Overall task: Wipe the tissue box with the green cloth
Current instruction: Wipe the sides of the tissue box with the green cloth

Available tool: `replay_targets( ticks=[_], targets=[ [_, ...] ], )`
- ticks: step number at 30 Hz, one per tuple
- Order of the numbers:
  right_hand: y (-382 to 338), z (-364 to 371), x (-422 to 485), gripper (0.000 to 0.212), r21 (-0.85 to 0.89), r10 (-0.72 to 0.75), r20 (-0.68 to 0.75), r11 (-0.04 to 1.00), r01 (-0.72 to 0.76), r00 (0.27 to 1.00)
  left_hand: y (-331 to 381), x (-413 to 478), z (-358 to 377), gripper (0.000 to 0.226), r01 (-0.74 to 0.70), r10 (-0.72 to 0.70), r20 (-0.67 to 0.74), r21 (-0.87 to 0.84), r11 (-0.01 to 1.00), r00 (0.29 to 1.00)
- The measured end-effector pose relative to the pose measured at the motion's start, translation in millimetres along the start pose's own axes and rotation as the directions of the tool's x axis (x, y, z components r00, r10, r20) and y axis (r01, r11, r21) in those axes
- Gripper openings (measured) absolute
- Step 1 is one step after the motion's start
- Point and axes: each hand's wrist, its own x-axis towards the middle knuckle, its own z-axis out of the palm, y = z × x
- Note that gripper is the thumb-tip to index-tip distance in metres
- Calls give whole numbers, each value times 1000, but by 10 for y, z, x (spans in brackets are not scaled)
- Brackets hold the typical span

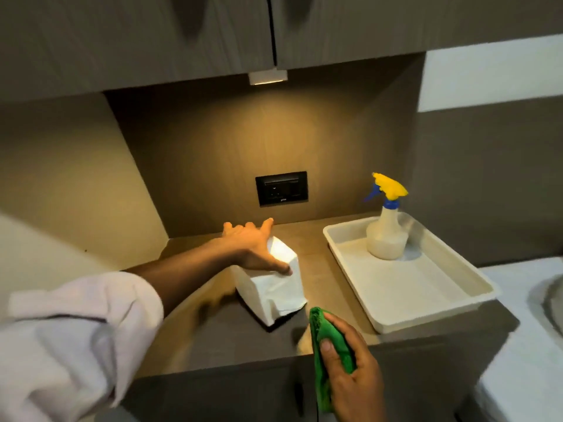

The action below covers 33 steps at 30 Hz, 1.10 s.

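my left hand (pixel 254 249) lies spread over the top of the tissue box (pixel 271 284), thumb on its front upper edge, fingers loose and splayed. the box sits mid-counter (pixel 213 336), nearer the front edge than the back. my right hand (pixel 350 373) is clenched around the green cloth (pixel 327 339) at the counter's front edge, just apart from the box. a spray bottle (pixel 387 229) stands in the tray (pixel 426 303) at the right edge.
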Motion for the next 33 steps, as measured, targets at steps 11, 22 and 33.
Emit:
replay_targets(
  ticks=[11, 22, 33],
  targets=[
    [41, 256, 487, 39, 150, 46, 155, 986, -69, 987, 293, 180, -287, 93, 558, -403, 526, -173, 812, 749],
    [20, 936, 630, 43, 143, -17, -73, 989, 27, 997, -310, 273, 11, 85, -12, 35, 312, -74, 997, 949],
    [-47, 2094, 29, 58, 48, 118, -352, 993, -108, 928, -650, 481, 354, 61, -786, 778, -114, -101, 610, 618]
  ],
)
